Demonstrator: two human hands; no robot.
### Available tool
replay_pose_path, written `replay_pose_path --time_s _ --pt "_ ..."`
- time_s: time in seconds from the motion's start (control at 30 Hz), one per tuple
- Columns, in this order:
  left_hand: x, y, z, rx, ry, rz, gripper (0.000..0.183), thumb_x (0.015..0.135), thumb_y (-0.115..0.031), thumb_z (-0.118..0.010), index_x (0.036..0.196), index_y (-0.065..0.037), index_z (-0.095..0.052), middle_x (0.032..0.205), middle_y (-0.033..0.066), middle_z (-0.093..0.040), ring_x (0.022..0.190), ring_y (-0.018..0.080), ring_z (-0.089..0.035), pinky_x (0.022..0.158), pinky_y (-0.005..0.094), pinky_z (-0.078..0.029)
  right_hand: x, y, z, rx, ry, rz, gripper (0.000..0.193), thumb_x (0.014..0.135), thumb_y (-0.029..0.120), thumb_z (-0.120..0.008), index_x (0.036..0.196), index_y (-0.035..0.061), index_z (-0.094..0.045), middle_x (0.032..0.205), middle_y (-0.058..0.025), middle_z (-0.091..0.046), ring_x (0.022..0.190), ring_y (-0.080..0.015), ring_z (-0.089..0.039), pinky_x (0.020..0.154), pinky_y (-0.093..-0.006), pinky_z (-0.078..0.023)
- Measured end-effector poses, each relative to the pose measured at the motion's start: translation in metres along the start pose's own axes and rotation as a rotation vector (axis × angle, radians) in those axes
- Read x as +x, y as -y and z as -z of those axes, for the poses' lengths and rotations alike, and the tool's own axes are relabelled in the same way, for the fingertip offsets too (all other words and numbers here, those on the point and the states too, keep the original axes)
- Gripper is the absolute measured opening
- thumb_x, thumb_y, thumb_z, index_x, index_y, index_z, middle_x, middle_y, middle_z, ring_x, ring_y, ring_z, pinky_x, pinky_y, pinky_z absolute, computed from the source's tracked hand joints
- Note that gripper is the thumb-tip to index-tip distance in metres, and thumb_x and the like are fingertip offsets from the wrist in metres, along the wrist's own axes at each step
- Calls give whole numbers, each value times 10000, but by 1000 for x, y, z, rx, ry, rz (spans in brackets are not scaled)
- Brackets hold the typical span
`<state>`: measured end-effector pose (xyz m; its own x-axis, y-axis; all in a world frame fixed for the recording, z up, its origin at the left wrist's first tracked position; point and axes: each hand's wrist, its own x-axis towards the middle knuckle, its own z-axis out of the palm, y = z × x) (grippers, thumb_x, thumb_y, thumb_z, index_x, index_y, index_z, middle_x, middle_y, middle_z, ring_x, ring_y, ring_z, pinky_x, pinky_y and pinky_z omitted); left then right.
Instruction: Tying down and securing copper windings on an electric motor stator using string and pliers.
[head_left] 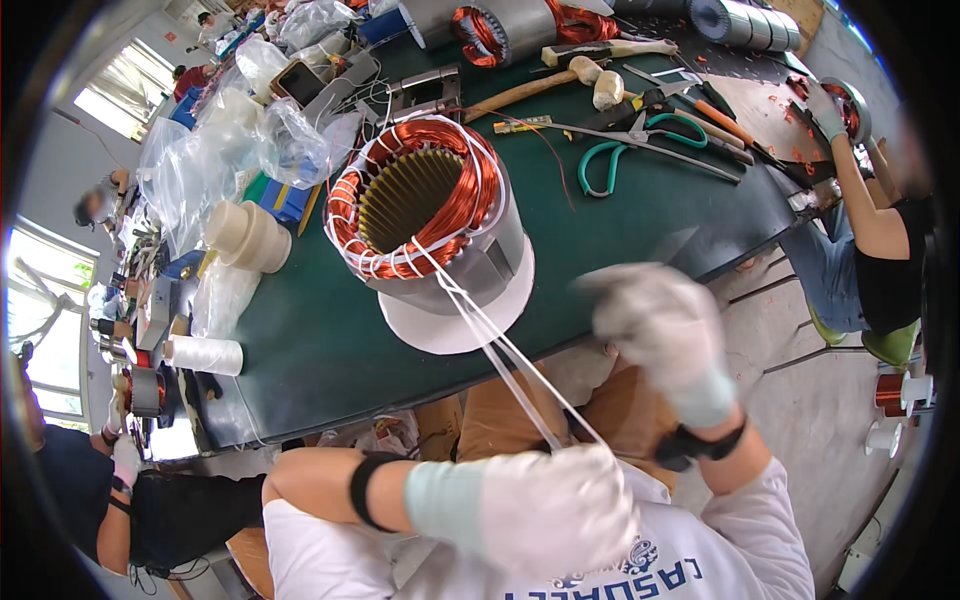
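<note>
A motor stator (470,265) stands upright on a white round pad (420,330) at the table's near side. Red-orange copper windings (478,180) ring its top, and white lacing cord (470,305) is wrapped around them. From the ring's near edge the cord runs taut toward me. My left hand (560,505), in a white glove, is closed around the strands close to my chest. To the right of the stator, my gloved right hand (665,330) is raised in the air above the table edge. Motion smears its fingers, so whether it holds anything is unclear.
Green-handled scissors (610,155), a mallet (540,85) and other hand tools lie behind the stator on the green table (300,350). Plastic bags (200,170) and a white thread spool (205,355) are at left. Co-workers sit at left and right; another wound stator (500,30) lies at the back.
</note>
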<state>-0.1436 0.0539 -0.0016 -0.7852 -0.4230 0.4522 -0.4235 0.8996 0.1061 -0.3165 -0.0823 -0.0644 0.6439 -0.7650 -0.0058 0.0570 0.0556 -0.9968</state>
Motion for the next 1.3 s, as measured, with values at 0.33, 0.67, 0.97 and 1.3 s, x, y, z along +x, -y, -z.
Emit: replay_pose_path --time_s 0.33,0.67,0.97,1.3 --pt "-58 69 58 924 -22 616 303 816 -166 -656 1090 -37 -663 1214 195 -628 1084 333 -641 1018 498 -463 43 50 -56 113 299 445 345 1028 348 -545 966 12 -588 894 -103 -622 703 -130 -525 651 -265 -425" --pt "-69 96 61 365 -140 735 145 806 -139 -680 932 -70 -695 840 53 -635 793 273 -579 1010 458 -389 21 34 -89 426 302 241 263 1038 274 -571 962 23 -587 783 -37 -614 642 -151 -574 580 -273 -467" --pt "-77 69 44 226 -262 650 356 853 -226 -687 1157 -42 -665 1161 103 -664 1111 296 -620 1069 492 -385 48 -37 -76 125 374 487 215 1018 201 -568 918 12 -592 804 -81 -629 745 -210 -593 700 -320 -496" --pt "-59 70 57 482 -369 803 385 990 -335 -527 1153 -9 -651 1153 180 -636 1095 378 -610 1011 510 -435 40 -44 -89 889 458 121 335 1042 380 -554 980 50 -547 819 -16 -545 724 -84 -438 624 -212 -325"
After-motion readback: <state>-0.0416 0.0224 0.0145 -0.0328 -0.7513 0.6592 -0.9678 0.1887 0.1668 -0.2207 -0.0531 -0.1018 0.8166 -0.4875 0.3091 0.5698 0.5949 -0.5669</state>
